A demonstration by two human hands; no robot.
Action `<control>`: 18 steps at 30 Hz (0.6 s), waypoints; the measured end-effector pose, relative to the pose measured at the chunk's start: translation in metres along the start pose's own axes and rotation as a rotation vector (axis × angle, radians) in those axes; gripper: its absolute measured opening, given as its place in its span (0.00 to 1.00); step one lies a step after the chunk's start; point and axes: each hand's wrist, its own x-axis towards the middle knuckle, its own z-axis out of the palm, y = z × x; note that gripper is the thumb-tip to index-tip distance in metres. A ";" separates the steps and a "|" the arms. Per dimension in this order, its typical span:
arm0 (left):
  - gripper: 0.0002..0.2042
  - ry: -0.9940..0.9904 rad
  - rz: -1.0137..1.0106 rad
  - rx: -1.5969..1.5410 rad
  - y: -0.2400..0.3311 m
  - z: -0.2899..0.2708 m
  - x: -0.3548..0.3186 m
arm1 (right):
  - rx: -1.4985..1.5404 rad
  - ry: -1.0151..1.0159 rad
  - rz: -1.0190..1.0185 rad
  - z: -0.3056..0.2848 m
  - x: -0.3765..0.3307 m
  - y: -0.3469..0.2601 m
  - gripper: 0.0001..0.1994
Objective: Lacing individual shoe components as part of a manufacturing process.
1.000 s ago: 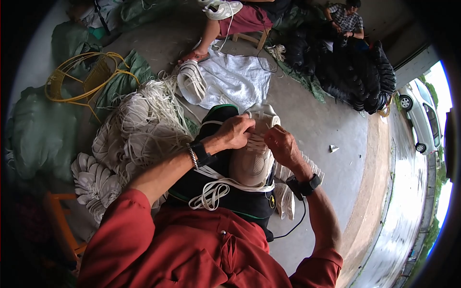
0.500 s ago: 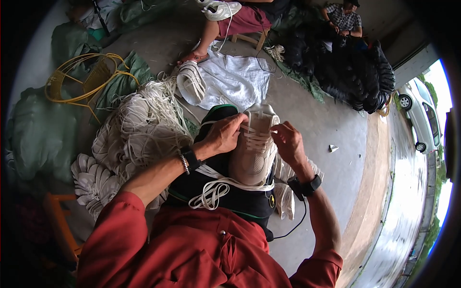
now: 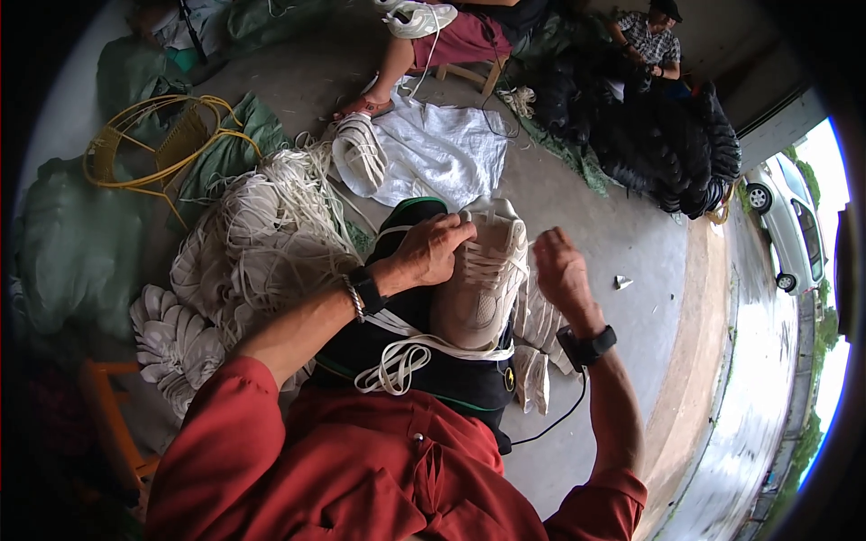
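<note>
A pale beige and white sneaker point(image 3: 476, 302) rests on my lap, toe toward me, with a white shoelace point(image 3: 484, 265) criss-crossed over its tongue. My left hand point(image 3: 426, 252) is closed on the left side of the sneaker's opening, by the upper eyelets. Just right of the sneaker, apart from it, my right hand point(image 3: 561, 272) is raised with its fingers curled together. Whatever those fingers hold is too blurred to make out. A looped bundle of white laces point(image 3: 395, 365) lies on the black cloth point(image 3: 451, 386) across my lap, below the toe.
At my left is a big heap of white shoe uppers and laces point(image 3: 271, 216), with a yellow round-framed chair point(image 3: 162, 171) beyond. A white cloth point(image 3: 442, 149) lies ahead. Black shoe parts point(image 3: 631, 135) are piled at far right near a seated person point(image 3: 648, 41). Another person's leg point(image 3: 388, 77) shows ahead.
My right hand has moved off the sneaker's eyelets, to the right and slightly down. My left hand has shifted slightly right along the shoe's edge. The sneaker stays in place.
</note>
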 end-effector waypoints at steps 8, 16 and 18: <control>0.03 0.023 0.115 0.123 0.026 0.022 0.010 | 0.572 0.111 0.492 0.014 -0.015 -0.015 0.05; 0.04 -0.011 0.136 0.163 0.038 0.033 0.020 | 0.779 0.157 0.526 0.034 -0.017 -0.042 0.04; 0.03 -0.039 -0.012 0.071 0.036 0.034 0.023 | 0.736 0.198 0.477 0.036 -0.018 -0.046 0.04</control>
